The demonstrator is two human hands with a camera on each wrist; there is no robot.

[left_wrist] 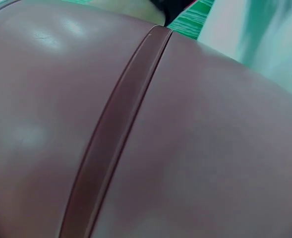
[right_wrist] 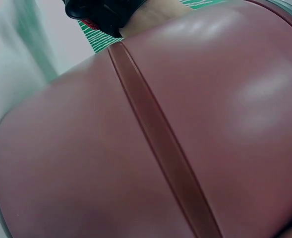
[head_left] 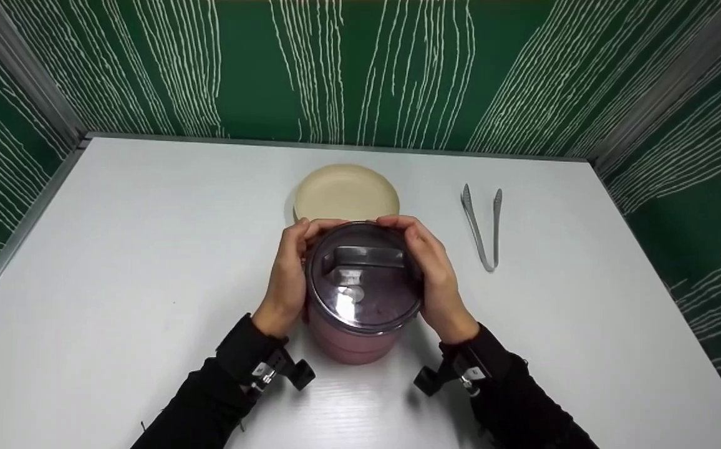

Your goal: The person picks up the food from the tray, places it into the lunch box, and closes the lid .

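A round pink canister (head_left: 355,349) stands upright between my two hands in the head view. Its see-through dark lid (head_left: 373,299) is on, with a bar handle (head_left: 370,256) across the top. My left hand (head_left: 285,274) grips the canister's left side, and my right hand (head_left: 440,277) holds the opposite side, fingers curling round the far rim. Close up in the left wrist view, the smooth pink wall (left_wrist: 215,129) has a darker band (left_wrist: 113,119) round it. The right wrist view shows the same wall (right_wrist: 81,144) and band (right_wrist: 158,131).
Just beyond the canister lies a beige plate (head_left: 347,190), its near edge partly hidden by the hands and lid. Metal tongs (head_left: 478,237) lie spread to the right on the white table (head_left: 148,249). Green panels with white streaks (head_left: 248,68) enclose the back and sides.
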